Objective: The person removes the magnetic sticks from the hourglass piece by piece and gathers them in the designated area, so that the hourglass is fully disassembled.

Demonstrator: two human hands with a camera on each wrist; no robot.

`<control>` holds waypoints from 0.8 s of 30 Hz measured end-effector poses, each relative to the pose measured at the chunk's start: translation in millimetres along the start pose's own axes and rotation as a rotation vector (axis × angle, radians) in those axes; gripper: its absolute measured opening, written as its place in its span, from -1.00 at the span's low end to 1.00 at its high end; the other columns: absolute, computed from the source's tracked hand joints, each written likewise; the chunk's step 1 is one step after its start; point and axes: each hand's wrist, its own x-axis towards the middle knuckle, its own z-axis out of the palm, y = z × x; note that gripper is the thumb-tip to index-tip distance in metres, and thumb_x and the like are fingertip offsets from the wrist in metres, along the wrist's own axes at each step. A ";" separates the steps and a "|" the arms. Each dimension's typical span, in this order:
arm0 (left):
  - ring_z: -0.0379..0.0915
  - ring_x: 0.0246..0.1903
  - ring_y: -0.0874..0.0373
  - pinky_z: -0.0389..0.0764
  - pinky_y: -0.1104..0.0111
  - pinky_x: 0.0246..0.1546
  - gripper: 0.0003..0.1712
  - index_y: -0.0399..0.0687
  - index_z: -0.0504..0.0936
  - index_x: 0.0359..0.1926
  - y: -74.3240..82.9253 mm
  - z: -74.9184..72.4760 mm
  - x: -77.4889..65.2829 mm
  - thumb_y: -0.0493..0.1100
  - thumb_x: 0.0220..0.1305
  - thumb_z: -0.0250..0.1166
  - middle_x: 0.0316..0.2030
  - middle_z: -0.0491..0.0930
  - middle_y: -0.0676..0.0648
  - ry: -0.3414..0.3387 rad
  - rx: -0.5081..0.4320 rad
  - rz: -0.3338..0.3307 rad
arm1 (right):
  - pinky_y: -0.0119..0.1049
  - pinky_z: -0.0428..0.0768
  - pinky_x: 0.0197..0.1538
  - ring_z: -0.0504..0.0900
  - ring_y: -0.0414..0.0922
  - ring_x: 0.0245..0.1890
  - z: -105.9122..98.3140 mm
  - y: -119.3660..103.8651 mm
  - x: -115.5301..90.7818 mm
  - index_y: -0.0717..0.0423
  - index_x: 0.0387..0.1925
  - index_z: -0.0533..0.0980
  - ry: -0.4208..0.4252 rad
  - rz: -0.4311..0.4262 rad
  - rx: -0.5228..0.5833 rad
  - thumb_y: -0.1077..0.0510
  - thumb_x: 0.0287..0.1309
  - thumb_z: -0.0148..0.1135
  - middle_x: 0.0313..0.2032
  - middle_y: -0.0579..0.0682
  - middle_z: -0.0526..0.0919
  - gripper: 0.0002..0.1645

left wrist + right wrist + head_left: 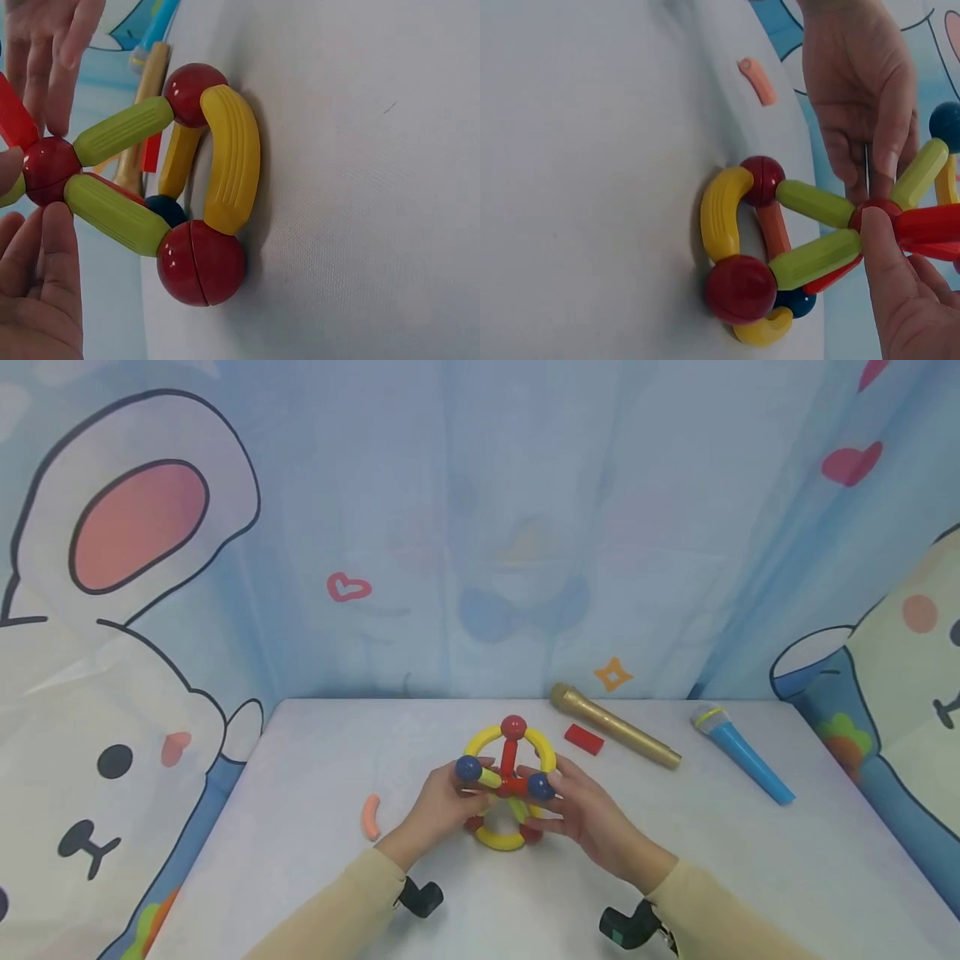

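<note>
Both hands hold a magnetic ball-and-stick construction (514, 787) upright at the middle of the table. Yellow curved sticks form its rings, joined by red balls. Green and red straight sticks meet at a central red ball (52, 171), and blue balls (468, 767) cap others. My left hand (441, 806) grips it from the left, thumb in front. From the right, my right hand (596, 822) pinches it, its thumb against the central ball in the right wrist view. The lower yellow curved stick (232, 161) is close to the tabletop.
An orange curved stick (371, 817) lies left of the left hand. Behind the right hand are a red block (583, 739) and a gold microphone (615, 725). A blue microphone (742, 756) lies farther right. The white table (300, 877) meets a printed curtain (420, 527) behind.
</note>
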 end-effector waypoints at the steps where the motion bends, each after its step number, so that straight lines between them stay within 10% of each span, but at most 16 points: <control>1: 0.61 -0.07 0.02 0.68 0.25 -0.14 -0.45 -0.06 0.56 0.26 -0.5 -0.3 0.6 -0.26 0.22 0.39 -0.04 0.65 0.01 -0.002 0.000 -0.002 | 0.06 0.53 0.16 0.31 0.27 0.35 1.2 -0.2 -1.6 0.04 0.55 -0.07 -0.010 -0.003 0.010 -0.12 0.45 0.03 0.42 0.26 0.21 -0.16; 10: 0.59 0.00 0.04 0.63 0.12 -0.02 -0.61 -0.01 0.64 0.10 -4.9 3.3 -2.9 -0.03 0.30 0.37 -0.08 0.68 0.05 0.015 -0.004 -0.079 | 0.06 0.51 0.17 0.36 0.24 0.33 4.4 -0.3 -4.4 0.01 0.55 -0.06 -0.040 -0.023 0.041 -0.08 0.48 0.00 0.40 0.27 0.28 -0.20; 24: 0.61 -0.01 0.09 0.63 0.23 0.00 -0.60 -0.14 0.58 0.12 1.4 24.8 -28.9 -0.07 0.35 0.34 -0.01 0.65 -0.01 0.156 -0.022 -0.003 | 0.06 0.55 0.12 0.40 0.24 0.30 -1.6 -1.5 0.7 0.02 0.53 0.03 -0.002 -0.027 -0.013 -0.12 0.50 -0.03 0.42 0.21 0.27 -0.26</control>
